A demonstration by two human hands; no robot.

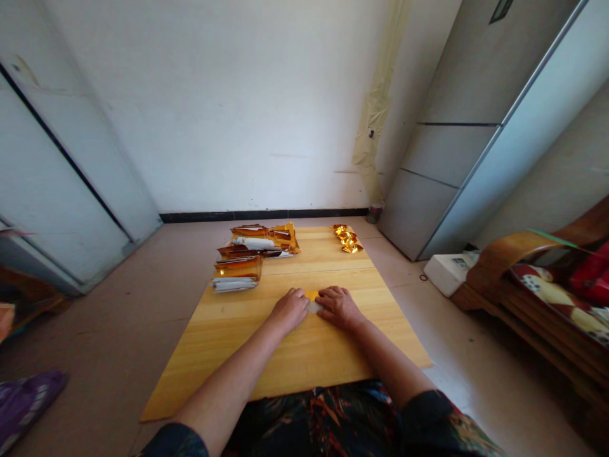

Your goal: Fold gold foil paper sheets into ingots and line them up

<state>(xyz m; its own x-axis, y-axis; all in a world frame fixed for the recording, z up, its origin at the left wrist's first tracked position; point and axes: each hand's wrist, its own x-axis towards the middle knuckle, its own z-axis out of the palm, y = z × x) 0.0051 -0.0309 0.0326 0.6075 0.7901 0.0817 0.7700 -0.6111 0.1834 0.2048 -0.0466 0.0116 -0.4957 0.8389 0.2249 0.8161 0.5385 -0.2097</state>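
Observation:
My left hand (pixel 289 308) and my right hand (pixel 339 306) rest side by side on the wooden table (pixel 295 355), fingers curled and pressed down on a small piece of gold foil paper (pixel 312 299) that shows between them. Most of the paper is hidden under the fingers. At the table's far left lie stacks of gold foil sheets (pixel 238 270) and more gold sheets (pixel 264 240). A small pile of folded gold foil pieces (pixel 347 239) sits at the far right of the table.
A white wall stands beyond the table. A grey refrigerator (pixel 457 139) is at the right, with a white box (pixel 447 271) on the floor beside it. A wooden sofa with patterned cushions (pixel 547 279) is at far right. A purple slipper (pixel 28 400) lies at lower left.

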